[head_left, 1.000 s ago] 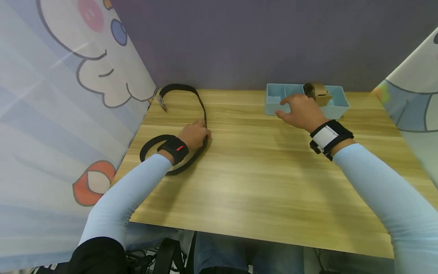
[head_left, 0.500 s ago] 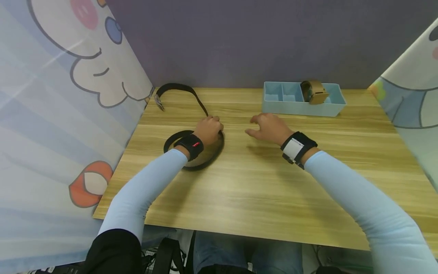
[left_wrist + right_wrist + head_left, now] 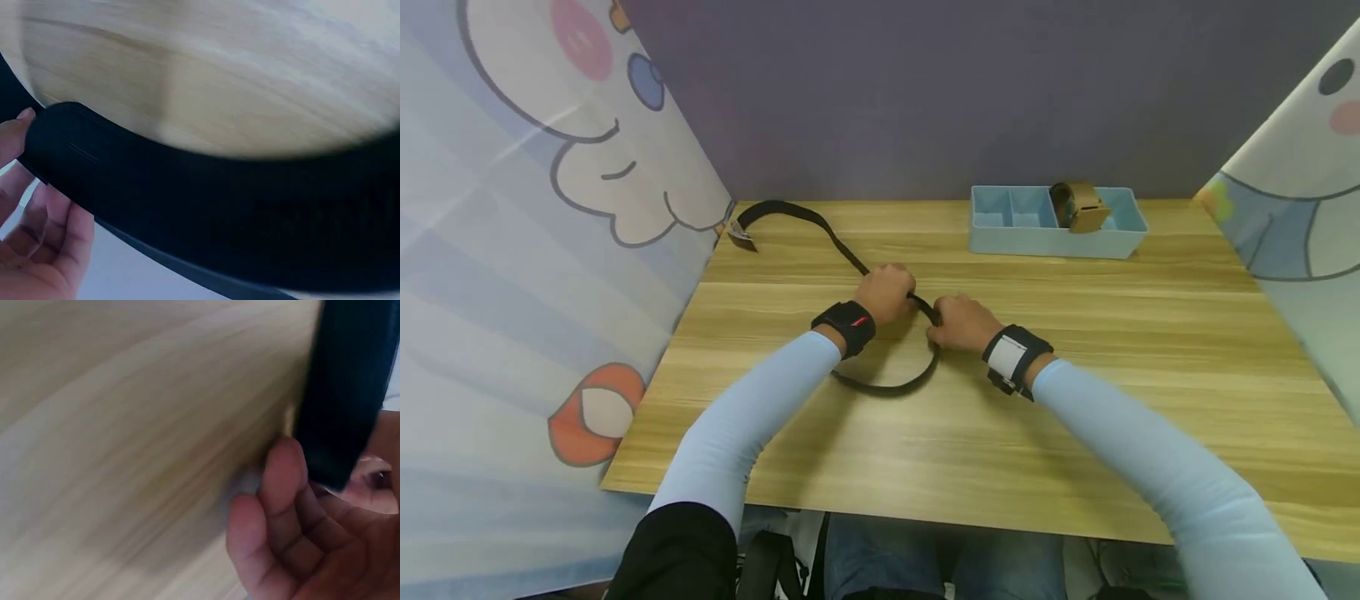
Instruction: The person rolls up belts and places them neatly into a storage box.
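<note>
A black belt (image 3: 820, 223) lies in a curve across the wooden table, its metal buckle (image 3: 742, 240) at the back left. My left hand (image 3: 883, 292) grips the belt in the middle of the table; the left wrist view shows its thumb and fingers (image 3: 75, 228) around the strap (image 3: 187, 200). Just to the right, my right hand (image 3: 964, 323) holds the belt's loop between thumb and curled fingers. In the right wrist view the strap (image 3: 340, 394) passes behind the fingertips (image 3: 284, 462). Part of the loop hides behind the left wrist.
A light blue divided tray (image 3: 1045, 243) stands at the back right, with a gold-coloured watch (image 3: 1084, 208) set over one of its compartments. A grey wall (image 3: 895, 100) closes the back, and a printed curtain (image 3: 512, 317) hangs along the left.
My right hand has come left and forward from beside the tray and taken hold of the belt. My left hand has moved right, drawing the belt's loop toward the middle.
</note>
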### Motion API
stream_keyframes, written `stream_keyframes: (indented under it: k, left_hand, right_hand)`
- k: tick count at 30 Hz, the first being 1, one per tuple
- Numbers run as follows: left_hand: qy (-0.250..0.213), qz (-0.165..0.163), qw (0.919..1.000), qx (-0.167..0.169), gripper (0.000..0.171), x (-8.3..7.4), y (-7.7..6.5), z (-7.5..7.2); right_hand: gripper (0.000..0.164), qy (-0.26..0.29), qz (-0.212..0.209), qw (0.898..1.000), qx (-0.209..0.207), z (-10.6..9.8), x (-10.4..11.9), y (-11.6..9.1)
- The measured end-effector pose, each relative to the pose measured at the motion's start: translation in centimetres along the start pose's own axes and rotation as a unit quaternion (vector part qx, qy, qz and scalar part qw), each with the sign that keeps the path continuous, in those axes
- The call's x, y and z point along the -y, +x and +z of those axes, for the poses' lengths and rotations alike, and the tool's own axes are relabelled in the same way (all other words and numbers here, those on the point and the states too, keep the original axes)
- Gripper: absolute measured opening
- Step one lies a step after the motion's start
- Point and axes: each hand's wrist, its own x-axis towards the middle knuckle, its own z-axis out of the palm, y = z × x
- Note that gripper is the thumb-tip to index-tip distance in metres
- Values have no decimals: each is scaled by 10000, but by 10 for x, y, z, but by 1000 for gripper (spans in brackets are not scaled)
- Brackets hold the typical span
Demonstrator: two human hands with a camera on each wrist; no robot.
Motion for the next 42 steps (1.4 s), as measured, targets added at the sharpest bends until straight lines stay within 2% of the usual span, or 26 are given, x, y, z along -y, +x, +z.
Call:
stream_keyframes:
  k: [4, 7, 9, 13, 16, 18, 20, 23, 27, 31, 34, 37, 39, 42]
  left_hand:
    - [-69, 61, 10000, -30, 15, 1, 2, 1]
    - [-79, -52, 9999, -78, 14, 5, 4, 1]
    - [-78, -151, 9999, 28, 16, 8, 5, 1]
    - [-338, -315, 9972, 593, 25, 9, 7, -6]
    - [-689, -418, 9900, 1154, 37, 10, 6, -14]
    - [-806, -472, 9860, 1383, 43, 14, 4, -17]
    - [-731, -531, 9847, 1492, 45, 20, 2, -20]
    - [-343, -630, 9874, 1408, 41, 35, -4, -20]
    - [278, -927, 9865, 1322, 34, 56, -11, -17]
    - [664, -1128, 9847, 1151, 25, 64, -10, -14]
    - [795, -1204, 9824, 1186, 26, 64, -8, -15]
    - [805, -1188, 9804, 1352, 29, 67, -8, -17]
    - [704, -1175, 9810, 1377, 28, 73, -9, -18]
    - [592, -1270, 9821, 1258, 22, 85, -16, -21]
  right_hand:
    - [21, -260, 143, 9995, 69, -6, -15, -8]
    - [20, -469, 150, 9987, 131, -15, -24, -16]
    - [19, -612, 185, 9978, 170, -21, -30, -21]
    - [19, -916, 330, 9951, 191, -32, -44, -27]
    - [26, -1194, 461, 9918, 68, -42, -55, -30]
    - [26, -1406, 508, 9887, -66, -49, -63, -31]
    - [21, -1623, 523, 9852, -193, -54, -71, -34]
    - [14, -1894, 599, 9797, -281, -60, -84, -39]
    - [27, -2007, 807, 9762, -178, -66, -103, -54]
    - [36, -1924, 1029, 9757, 177, -78, -126, -77]
    - [34, -1525, 1289, 9772, 715, -87, -144, -93]
    - [31, -1132, 1554, 9744, 1162, -95, -161, -103]
    - [31, -1082, 1634, 9728, 1237, -99, -173, -106]
    - [32, -1397, 1748, 9684, 1103, -107, -184, -111]
